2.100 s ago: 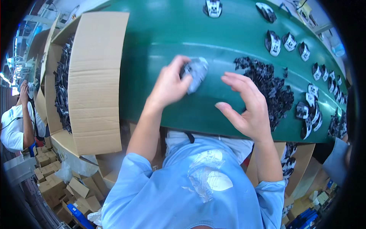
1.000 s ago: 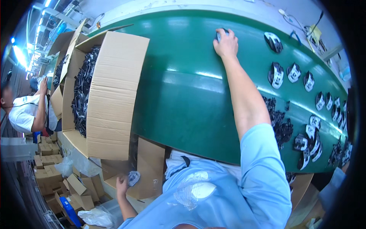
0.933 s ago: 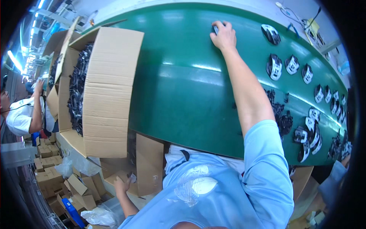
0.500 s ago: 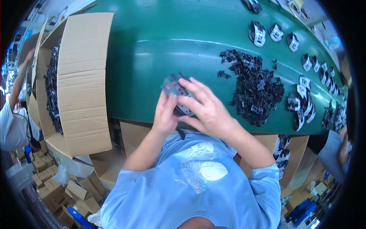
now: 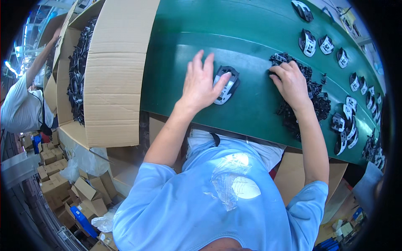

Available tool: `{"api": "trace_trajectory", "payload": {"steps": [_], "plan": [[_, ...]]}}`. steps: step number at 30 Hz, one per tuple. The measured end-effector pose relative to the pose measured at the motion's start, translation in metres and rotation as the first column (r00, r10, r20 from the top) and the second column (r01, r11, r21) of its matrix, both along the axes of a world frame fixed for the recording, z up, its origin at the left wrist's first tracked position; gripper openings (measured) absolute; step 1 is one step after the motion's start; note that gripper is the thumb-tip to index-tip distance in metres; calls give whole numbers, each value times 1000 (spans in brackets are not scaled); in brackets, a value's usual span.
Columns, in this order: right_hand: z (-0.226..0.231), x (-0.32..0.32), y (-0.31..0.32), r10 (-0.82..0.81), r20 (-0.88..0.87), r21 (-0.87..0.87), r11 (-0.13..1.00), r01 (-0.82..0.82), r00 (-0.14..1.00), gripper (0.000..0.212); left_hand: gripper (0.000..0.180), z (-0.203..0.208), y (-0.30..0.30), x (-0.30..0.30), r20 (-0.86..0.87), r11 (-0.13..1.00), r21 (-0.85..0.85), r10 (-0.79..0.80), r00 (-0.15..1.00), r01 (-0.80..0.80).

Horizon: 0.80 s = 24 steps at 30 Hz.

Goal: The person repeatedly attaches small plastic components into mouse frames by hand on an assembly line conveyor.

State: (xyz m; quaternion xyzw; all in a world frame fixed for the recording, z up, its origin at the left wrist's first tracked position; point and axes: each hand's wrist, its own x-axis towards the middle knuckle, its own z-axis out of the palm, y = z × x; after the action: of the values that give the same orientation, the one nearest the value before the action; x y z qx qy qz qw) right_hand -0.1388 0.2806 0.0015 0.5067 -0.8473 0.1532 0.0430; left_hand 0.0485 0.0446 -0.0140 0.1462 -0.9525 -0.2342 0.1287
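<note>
A palm-sized black and grey plastic shell (image 5: 224, 94) with cut-outs lies on the green tabletop (image 5: 180, 113). My left hand (image 5: 200, 81) is beside it, fingers spread and raised, with the thumb over the shell's edge. Farther right, my right hand (image 5: 292, 83) reaches to the near-left part of a heap of small black plastic parts (image 5: 320, 102). Its thumb and fingers are drawn together around a small dark part, mostly hidden by the fingertips.
At left stands an open cardboard box (image 5: 113, 75) full of black parts. Several similar shells (image 5: 308, 43) sit in rows at the far right, with a stacked cluster (image 5: 347, 121) nearer. One person (image 5: 25, 104) stands beyond the box; another person's sleeve (image 5: 368, 184) shows at right.
The shell has gone from both hands down onto the table. My left hand has opened beside it, while my right hand has moved right to the heap. The view has shifted.
</note>
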Motion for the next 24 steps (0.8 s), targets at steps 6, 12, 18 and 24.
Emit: {"api": "trace_trajectory", "payload": {"steps": [6, 12, 18, 24], "plan": [[14, -5, -14, 3, -46, -33, 999, -5, 999, 13, 89, 3, 26, 11, 125, 991, -33, -126, 984, 131], [31, 31, 6, 127, 683, -505, 794, 338, 719, 7, 53, -4, 2, 13, -76, -169, 981, 100, 992, 92], [13, 96, 6, 455, 862, -481, 595, 644, 224, 22, 72, -4, 19, 19, -298, -781, 591, 20, 954, 201], [-12, 111, 15, 463, 874, -427, 586, 689, 148, 22, 65, -9, 41, 22, -271, -719, 641, 113, 956, 267]]}}
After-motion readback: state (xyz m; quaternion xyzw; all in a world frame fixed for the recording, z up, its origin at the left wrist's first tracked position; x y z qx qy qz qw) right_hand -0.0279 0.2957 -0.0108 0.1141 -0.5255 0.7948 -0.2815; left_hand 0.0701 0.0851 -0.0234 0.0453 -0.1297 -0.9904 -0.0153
